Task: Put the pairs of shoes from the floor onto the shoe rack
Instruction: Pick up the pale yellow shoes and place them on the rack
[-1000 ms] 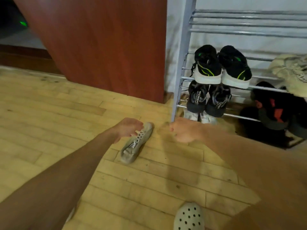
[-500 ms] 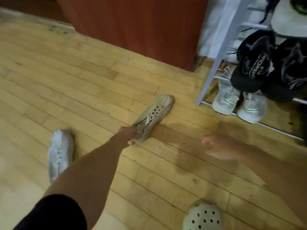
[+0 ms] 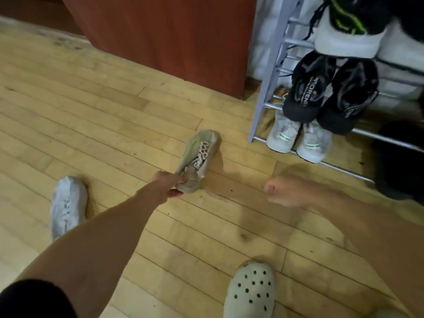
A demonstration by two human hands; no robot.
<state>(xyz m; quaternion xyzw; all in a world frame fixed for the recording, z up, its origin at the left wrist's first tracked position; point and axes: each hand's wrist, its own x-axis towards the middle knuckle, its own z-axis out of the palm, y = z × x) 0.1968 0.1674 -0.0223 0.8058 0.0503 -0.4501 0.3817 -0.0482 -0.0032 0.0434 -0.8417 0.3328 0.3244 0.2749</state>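
The beige sneaker [image 3: 198, 160] is lying on the wooden floor [image 3: 114, 125], toe pointing toward the shoe rack [image 3: 270, 72]. My left hand [image 3: 168, 185] is pinching its heel collar, the grip pressed together on the fabric. Its likely mate, a pale sneaker [image 3: 67, 206], is resting on the floor well to the left. My right hand [image 3: 283, 191] is hovering loosely curled, holding nothing. In my judgement, I should be taking a fuller hold of the heel before lifting, then collecting the mate. The rack's left side is already carrying pairs.

Left hand [image 3: 171, 185] grips beige sneaker's [image 3: 199, 158] heel.
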